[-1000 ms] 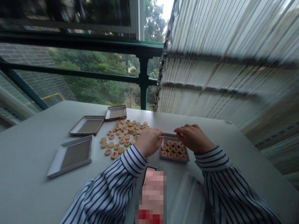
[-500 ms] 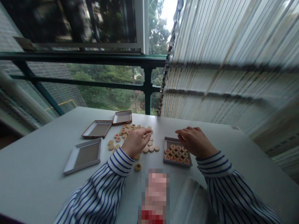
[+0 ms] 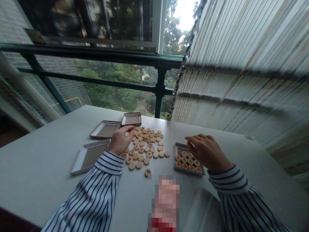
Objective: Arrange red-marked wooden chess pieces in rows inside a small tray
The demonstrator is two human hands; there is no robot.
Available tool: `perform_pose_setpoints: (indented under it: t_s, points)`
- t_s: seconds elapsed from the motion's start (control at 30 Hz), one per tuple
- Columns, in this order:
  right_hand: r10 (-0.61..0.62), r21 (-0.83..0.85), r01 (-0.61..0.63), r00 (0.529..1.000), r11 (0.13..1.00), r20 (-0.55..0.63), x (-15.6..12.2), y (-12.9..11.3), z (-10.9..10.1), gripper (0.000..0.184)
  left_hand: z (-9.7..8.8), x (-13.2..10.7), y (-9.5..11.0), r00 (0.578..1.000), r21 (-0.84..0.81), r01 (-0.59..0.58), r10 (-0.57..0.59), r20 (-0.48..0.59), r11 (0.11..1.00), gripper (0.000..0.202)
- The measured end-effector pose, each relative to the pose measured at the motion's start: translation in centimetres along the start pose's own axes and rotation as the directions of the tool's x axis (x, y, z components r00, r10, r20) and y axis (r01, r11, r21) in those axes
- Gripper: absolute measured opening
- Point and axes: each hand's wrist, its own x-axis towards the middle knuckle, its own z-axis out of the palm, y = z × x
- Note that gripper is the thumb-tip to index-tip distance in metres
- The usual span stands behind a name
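Note:
My left hand hovers at the left side of a loose spread of round wooden Chinese chess pieces. Its fingers are bent loosely with the thumb slightly apart, and no piece shows in them. Some pieces show red or black characters, while many show plain wood. My right hand is over the right side of a small grey-rimmed box, fingers stretched out and holding nothing visible. Rows of chess pieces with red and black characters lie in that box; the hand hides part of it. One black-marked piece lies apart at the front.
Left of the pieces lie a grey-rimmed tray, a brown-edged tray and a smaller brown-edged tray. All are on the white table. A clear plastic bag lies in front. Beyond are a green railing and a string curtain.
My left hand has moved left from over the middle of the spread pieces to its left side, uncovering many pieces. My right hand stays over the box. The view has shifted slightly.

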Motion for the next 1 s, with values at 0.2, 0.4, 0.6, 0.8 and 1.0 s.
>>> perform_pose_setpoints:
  t_s: [0.2,0.4,0.6,0.8,1.0]
  points:
    - [-0.051,0.024,0.052,0.998,0.998,-0.04,0.0,-0.5,0.3,0.026,-0.1,-0.3,-1.4,0.999,0.054,-0.052,0.051,0.009,0.997,0.027]
    - [-0.064,0.051,0.065,0.997,0.997,-0.034,1.0,-1.0,0.4,0.027,-0.4,-0.3,-2.4,0.997,0.1,-0.079,0.08,0.0,0.992,0.026]
    - [-0.132,0.053,0.133,0.991,0.99,-0.02,3.7,-3.1,0.1,0.027,-0.3,-0.3,-2.9,0.996,0.148,-0.09,0.088,0.02,0.985,0.025]
    - [-0.194,0.086,0.189,0.98,0.978,0.054,6.8,-5.9,0.5,0.029,0.3,-0.9,-2.5,0.995,0.214,-0.072,0.056,0.078,0.974,0.024]
    - [-0.223,0.13,0.206,0.966,0.97,0.133,9.3,-7.8,1.4,0.031,0.6,-1.1,-2.3,0.996,0.255,-0.046,0.025,0.086,0.966,0.021]
